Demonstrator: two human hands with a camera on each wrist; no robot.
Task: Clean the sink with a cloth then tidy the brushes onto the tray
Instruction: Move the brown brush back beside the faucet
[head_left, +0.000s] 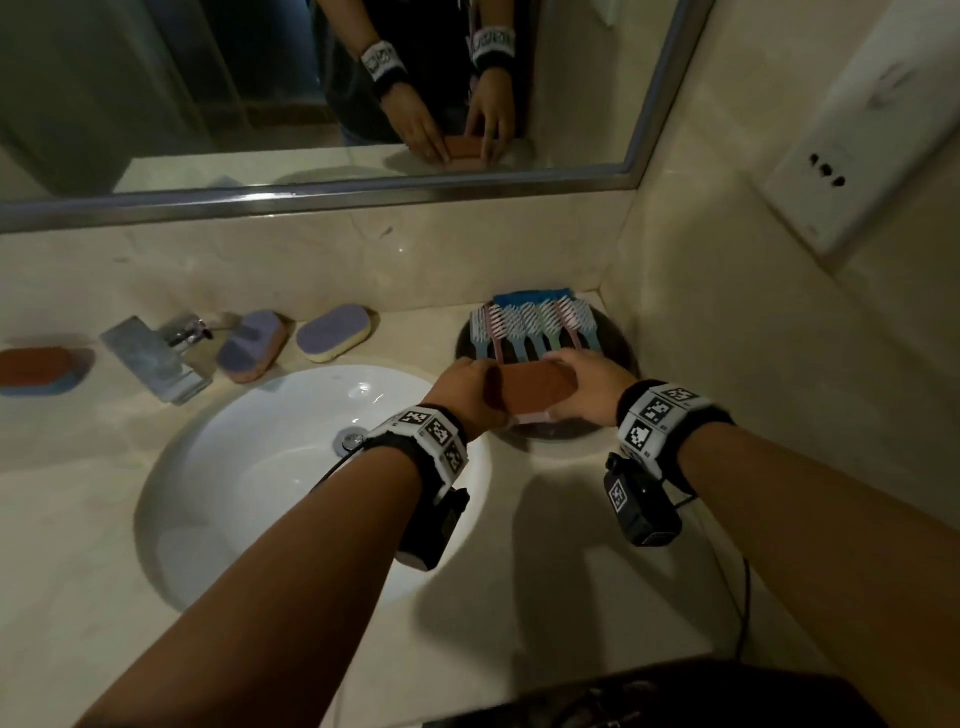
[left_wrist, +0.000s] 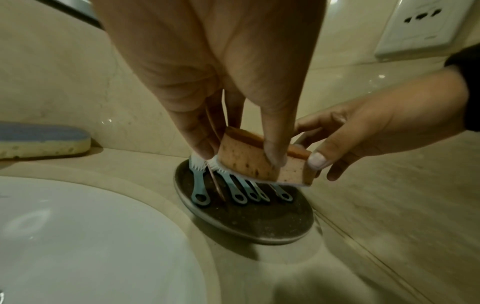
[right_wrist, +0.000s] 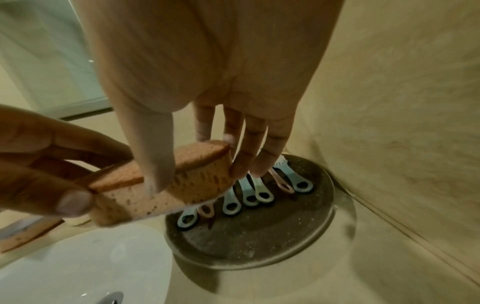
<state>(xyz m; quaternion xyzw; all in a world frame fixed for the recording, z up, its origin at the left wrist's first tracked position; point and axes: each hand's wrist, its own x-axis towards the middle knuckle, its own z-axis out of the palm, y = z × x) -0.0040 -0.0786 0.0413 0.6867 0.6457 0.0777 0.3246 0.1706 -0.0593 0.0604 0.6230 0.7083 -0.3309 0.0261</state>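
Note:
A brown-topped sponge (head_left: 530, 389) (left_wrist: 249, 162) (right_wrist: 197, 181) hangs over the dark round tray (head_left: 621, 332) (left_wrist: 254, 224) (right_wrist: 259, 236). My left hand (head_left: 457, 384) (left_wrist: 240, 153) pinches its left end between thumb and fingers. My right hand (head_left: 587, 379) (right_wrist: 200, 174) pinches the right end. Several pastel brushes (head_left: 530, 322) (left_wrist: 239, 193) (right_wrist: 249, 197) lie side by side on the tray's far half, handles toward me, partly hidden by the sponge. A blue cloth (head_left: 535, 297) lies behind the brushes. The white sink (head_left: 249, 467) (left_wrist: 78, 236) (right_wrist: 78, 267) is left of the tray.
A chrome tap (head_left: 156, 353) stands behind the sink. Two purple-topped sponges (head_left: 254, 345) (head_left: 335, 332) lie beside it, and another brown sponge (head_left: 34, 369) is at the far left. The tray sits in the wall corner, below a wall socket (head_left: 852, 156).

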